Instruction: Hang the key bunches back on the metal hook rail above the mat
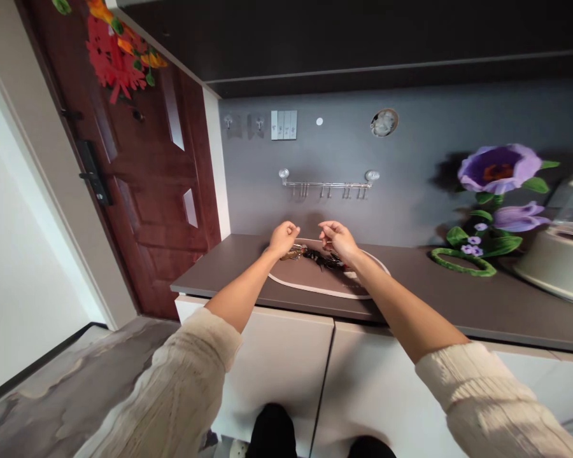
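My left hand [283, 238] hovers over the left part of an oval mat [310, 287] with a pale rim. Its thumb and fingers are pinched together, and whatever they hold, if anything, is too small to make out. Over the mat's middle right, my right hand [340, 239] has its fingers curled in a pinch, with something tiny and unclear at the fingertips. Between and below both hands lies a small jumble of dark and shiny things [319, 257], which look like keys or trinkets. My right hand and wrist partly cover it.
A clear rail with hooks [327, 185] is fixed to the grey wall behind the counter [410, 299]. Purple artificial flowers [499, 172] and a cream domed appliance [558, 261] stand at right. A dark cabinet [363, 38] overhangs; a red-brown door [148, 191] is at left.
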{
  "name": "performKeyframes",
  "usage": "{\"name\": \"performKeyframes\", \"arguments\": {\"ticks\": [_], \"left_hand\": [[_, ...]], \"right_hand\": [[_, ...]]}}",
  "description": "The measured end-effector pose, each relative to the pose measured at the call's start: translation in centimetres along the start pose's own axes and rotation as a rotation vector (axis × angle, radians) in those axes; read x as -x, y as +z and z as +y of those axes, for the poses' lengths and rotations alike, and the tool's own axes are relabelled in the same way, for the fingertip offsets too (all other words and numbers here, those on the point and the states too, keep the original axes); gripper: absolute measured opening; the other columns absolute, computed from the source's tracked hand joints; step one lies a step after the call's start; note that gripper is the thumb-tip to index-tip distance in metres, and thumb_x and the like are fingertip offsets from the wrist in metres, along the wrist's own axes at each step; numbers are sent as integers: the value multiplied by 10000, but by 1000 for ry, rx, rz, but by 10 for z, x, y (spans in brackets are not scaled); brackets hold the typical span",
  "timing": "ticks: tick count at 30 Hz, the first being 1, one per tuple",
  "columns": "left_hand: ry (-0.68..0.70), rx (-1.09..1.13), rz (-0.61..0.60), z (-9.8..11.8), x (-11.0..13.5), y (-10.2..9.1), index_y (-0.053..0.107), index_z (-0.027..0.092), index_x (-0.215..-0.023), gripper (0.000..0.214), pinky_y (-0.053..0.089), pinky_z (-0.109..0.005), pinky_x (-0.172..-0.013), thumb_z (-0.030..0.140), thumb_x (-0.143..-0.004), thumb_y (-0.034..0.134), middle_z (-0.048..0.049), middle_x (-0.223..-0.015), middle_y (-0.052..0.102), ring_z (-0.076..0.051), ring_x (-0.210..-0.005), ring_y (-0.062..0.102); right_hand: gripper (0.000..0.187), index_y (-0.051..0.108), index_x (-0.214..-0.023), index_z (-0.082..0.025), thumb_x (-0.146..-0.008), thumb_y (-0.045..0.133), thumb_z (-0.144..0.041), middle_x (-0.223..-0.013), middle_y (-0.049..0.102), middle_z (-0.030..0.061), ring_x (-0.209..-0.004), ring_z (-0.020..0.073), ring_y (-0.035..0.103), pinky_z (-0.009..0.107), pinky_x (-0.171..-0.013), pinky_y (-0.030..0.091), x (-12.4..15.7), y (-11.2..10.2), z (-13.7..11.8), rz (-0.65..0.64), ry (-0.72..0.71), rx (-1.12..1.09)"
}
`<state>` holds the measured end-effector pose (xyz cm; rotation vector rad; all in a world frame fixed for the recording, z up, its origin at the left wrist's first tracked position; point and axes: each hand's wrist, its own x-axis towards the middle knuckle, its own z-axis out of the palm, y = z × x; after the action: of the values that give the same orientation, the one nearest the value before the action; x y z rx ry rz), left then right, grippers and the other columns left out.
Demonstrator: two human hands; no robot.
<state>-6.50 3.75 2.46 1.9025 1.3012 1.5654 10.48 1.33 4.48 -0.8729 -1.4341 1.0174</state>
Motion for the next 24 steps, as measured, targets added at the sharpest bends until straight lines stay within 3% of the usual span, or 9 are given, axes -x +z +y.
{"name": "performKeyframes", "arguments": {"ticks": [5,10,15,24], "left_hand": [[119,-216,-132,-19,2,1,567,171,-719,122,335,-220,-593,271,-753,507,9,-646,531,-100,-591,452],[256,-450,-276,-20,2,-7,615,179,-746,135,364,-238,-655,271,-751,516,-30,-749,579,-132,-682,488],[218,-537,-314,-20,3,-15,628,177,-739,172,360,-246,-651,323,-739,537,-51,-791,589,-147,-695,497],[114,-493,-405,-21,10,-18,602,185,-683,139,310,-232,-579,312,-641,636,-2,-652,562,-113,-558,438]], "right_hand": [[144,488,-894,-196,-750,490,-202,-686,530,-27,-505,65,466,192,-476,385,-13,10,22,60,-56,223],[90,545,-827,-185,-759,490,-206,-718,580,6,-626,102,510,241,-638,402,-7,11,31,-28,-225,644],[99,580,-794,-175,-766,486,-181,-788,622,39,-695,126,524,252,-691,383,-6,6,31,-66,-319,897],[141,616,-830,-173,-772,487,-167,-835,651,64,-746,148,556,245,-696,391,-7,5,35,-67,-342,1005]]}}
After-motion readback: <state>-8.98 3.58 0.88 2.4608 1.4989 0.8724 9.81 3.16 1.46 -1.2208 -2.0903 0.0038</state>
